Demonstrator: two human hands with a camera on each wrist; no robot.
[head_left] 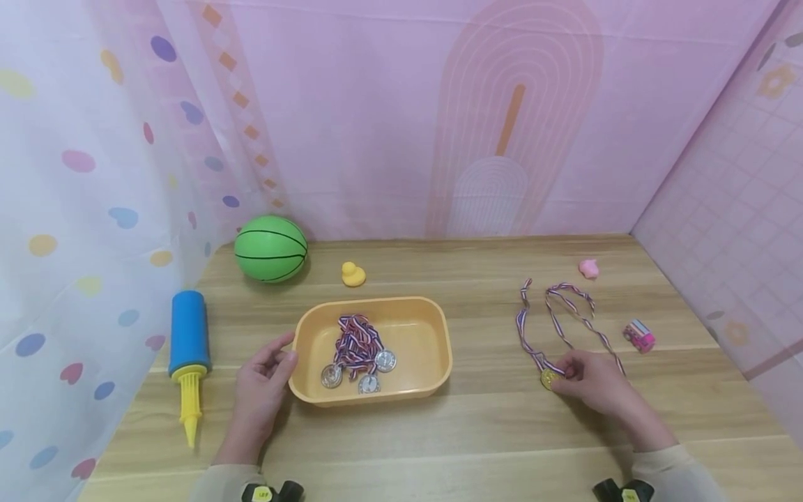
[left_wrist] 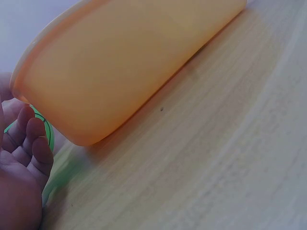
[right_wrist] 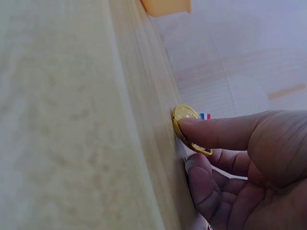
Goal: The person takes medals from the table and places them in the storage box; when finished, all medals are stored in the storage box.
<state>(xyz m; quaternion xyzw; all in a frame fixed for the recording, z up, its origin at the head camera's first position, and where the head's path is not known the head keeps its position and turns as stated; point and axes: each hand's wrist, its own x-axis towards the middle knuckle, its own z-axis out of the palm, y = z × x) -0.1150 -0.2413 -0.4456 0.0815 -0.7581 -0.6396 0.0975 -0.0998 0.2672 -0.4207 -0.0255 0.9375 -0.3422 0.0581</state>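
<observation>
An orange tray (head_left: 433,382) holds several silver medals (head_left: 369,383) with bundled striped ribbons (head_left: 359,341). At the tray's left end my left hand (head_left: 266,380) grips the rim with thumb and forefinger; the other fingers (left_wrist: 41,139) curl below it in the left wrist view. To the right, my right hand (head_left: 592,380) pinches a gold medal (right_wrist: 184,115) by its edge, thumb on its face, just above the tabletop. Its striped ribbon (head_left: 524,335) trails away across the wood, and another looped ribbon (head_left: 557,321) runs under or behind the hand.
A blue and yellow hand pump (head_left: 189,335) lies left of the tray. Behind stand a green ball (head_left: 271,249) and a yellow rubber duck (head_left: 353,274). A small pink toy (head_left: 588,268) and a pink toy vehicle (head_left: 640,336) sit at the right. Curtains (head_left: 376,139) border the table.
</observation>
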